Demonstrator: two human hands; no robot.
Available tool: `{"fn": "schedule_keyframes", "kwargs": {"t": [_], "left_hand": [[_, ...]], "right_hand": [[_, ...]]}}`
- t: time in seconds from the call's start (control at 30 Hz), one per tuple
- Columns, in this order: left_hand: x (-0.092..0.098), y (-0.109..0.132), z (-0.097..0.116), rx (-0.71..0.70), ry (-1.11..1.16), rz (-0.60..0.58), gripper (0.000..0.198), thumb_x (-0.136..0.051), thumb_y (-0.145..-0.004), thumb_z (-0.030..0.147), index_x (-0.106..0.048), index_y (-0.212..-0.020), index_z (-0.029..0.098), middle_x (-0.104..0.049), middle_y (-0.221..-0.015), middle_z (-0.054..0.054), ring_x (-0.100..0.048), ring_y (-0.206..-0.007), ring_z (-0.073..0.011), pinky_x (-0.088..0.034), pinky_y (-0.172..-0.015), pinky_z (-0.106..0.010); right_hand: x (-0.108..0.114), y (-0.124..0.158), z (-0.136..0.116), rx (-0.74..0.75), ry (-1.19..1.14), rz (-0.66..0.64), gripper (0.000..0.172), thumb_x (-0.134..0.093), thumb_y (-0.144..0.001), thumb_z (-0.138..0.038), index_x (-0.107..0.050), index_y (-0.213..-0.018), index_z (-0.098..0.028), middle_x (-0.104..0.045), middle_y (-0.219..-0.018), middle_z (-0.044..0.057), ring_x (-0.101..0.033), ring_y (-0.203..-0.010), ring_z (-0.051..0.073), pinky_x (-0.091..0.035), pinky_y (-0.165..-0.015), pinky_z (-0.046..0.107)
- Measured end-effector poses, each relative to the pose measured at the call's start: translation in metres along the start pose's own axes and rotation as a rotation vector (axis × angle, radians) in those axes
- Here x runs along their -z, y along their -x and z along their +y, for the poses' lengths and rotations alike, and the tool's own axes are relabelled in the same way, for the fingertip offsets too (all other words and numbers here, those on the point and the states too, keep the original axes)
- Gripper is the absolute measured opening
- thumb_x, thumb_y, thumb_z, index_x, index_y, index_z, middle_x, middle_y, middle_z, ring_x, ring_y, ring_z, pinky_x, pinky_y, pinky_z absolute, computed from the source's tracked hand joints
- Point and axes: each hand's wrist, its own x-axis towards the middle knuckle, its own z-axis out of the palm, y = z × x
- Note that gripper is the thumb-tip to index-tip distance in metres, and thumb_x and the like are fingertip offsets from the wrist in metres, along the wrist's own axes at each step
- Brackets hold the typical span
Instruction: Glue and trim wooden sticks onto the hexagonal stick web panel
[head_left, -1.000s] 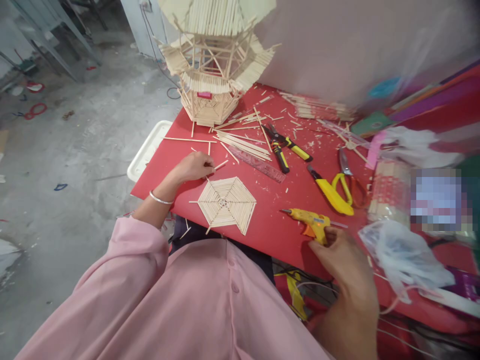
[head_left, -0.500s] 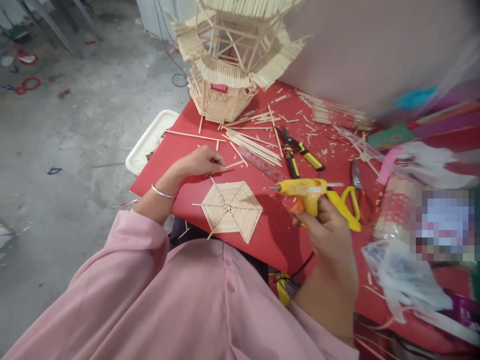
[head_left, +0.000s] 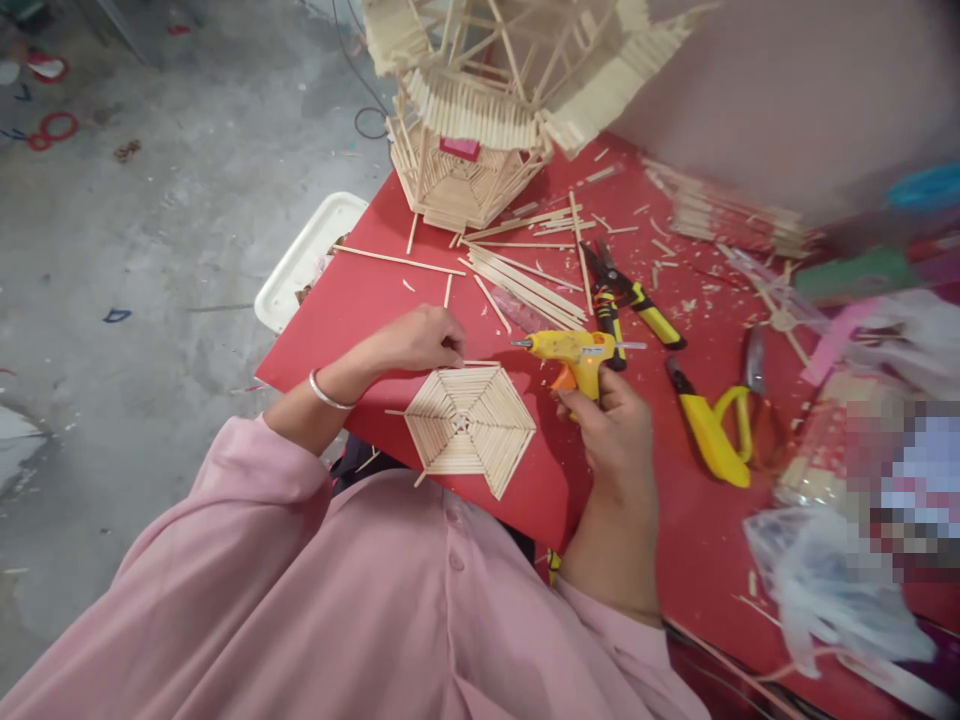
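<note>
The right hand (head_left: 611, 410) grasps a glue gun (head_left: 576, 347); the left hand (head_left: 416, 338) pinches a stick (head_left: 484, 363) at the panel (head_left: 471, 437), by the counter's (head_left: 705, 540) near edge. A drifting nozzle (head_left: 522, 343) could burn the left hand.

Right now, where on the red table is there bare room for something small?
Two patches look free: one between the right hand, the yellow cutter and the plastic bag; one between the left forearm and the long stick. Beyond the glue gun it is crowded with loose sticks, pliers and scraps.
</note>
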Motion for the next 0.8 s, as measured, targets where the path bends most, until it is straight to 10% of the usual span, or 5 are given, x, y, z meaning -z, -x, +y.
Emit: {"fn": "schedule_keyframes", "kwargs": {"t": [0.8], "left_hand": [[-0.006,0.005,0.021,0.180,-0.314,0.022,0.024,-0.058,-0.078,0.016,-0.082,-0.082,0.018,-0.079,-0.093,-0.007,-0.066,-0.079,-0.0195,-0.045,-0.069,-0.030]], "right_hand": [[-0.005,0.006,-0.014,0.025,0.097,-0.049,0.022,-0.071,-0.070,-0.041,-0.066,-0.082,-0.023,-0.061,-0.062,-0.004,-0.055,-0.057,0.016,-0.044,-0.057,0.030]]}}
